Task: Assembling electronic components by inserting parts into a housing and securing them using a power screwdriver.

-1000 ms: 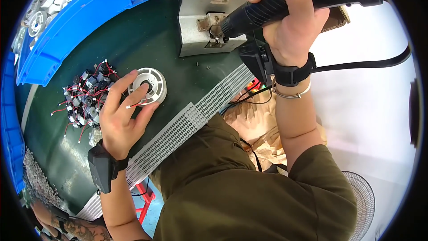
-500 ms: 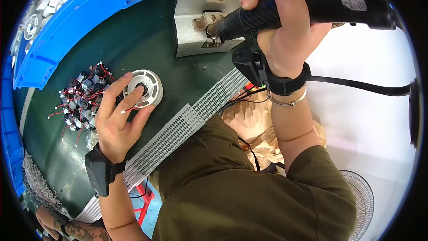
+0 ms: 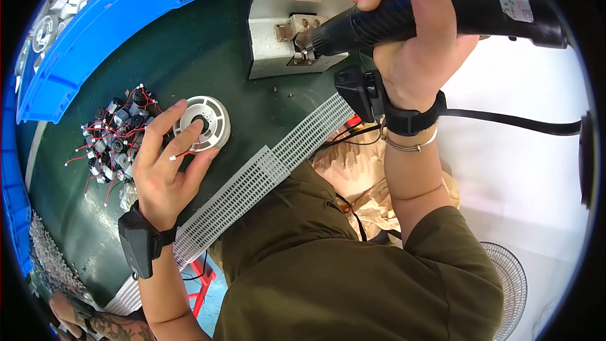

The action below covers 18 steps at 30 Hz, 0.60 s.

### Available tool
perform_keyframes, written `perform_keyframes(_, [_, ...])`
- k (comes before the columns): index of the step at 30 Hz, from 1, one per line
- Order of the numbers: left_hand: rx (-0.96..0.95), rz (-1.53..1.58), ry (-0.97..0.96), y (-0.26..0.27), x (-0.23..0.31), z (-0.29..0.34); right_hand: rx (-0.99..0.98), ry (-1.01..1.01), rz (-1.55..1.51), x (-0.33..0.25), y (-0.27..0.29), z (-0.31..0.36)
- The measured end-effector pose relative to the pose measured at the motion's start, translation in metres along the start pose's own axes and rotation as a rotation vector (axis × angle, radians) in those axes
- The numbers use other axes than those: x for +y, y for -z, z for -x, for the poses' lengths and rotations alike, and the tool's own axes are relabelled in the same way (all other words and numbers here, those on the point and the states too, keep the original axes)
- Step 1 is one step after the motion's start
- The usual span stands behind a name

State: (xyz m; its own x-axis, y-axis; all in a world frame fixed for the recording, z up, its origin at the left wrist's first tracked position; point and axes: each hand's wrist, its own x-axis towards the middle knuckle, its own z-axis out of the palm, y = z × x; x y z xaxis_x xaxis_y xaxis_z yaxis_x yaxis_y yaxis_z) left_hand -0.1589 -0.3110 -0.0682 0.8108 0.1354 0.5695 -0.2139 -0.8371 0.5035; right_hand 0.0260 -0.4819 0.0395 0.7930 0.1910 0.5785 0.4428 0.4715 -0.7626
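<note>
My right hand (image 3: 421, 38) is wrapped round a black electric screwdriver (image 3: 379, 24). Its nose points left, at the metal outlet (image 3: 304, 39) of a grey screw feeder (image 3: 278, 9); whether it touches is hard to tell. On the green table, my left hand (image 3: 169, 173) grips a round white plastic housing (image 3: 218, 113), thumb at its near edge and fingers over its top. A fingertip presses on a dark part (image 3: 201, 120) at the housing's centre, and a red wire with a white plug comes out under the fingers.
Left of my left hand lies a pile of small motors (image 3: 117, 139) with red wires. A blue bin (image 3: 120, 31) of white plastic parts stands at the far left. Two loose screws (image 3: 283, 92) lie before the feeder. A perforated white strip (image 3: 252, 180) runs along the table edge. Another person's forearm (image 3: 117, 325) shows lower left.
My right hand and the screwdriver have shifted slightly right, the nose drawing back a little at the feeder outlet. My left hand keeps its hold on the housing.
</note>
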Motion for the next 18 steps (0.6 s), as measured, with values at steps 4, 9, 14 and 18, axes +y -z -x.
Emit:
perform_keyframes(4, [-0.004,-0.009,-0.025,0.001,-0.001,-0.001,-0.017,0.015,0.043,0.001,0.003,-0.002])
perform_keyframes(9, [-0.014,-0.019,-0.022,0.000,0.000,-0.001,-0.045,0.024,0.059,0.002,0.001,-0.008])
perform_keyframes(14, [-0.005,-0.008,0.006,0.001,0.003,0.000,-0.226,-0.106,0.074,0.000,0.009,-0.022])
perform_keyframes(18, [0.016,-0.001,-0.019,-0.001,0.000,-0.002,-0.280,-0.263,-0.200,0.000,0.013,-0.008])
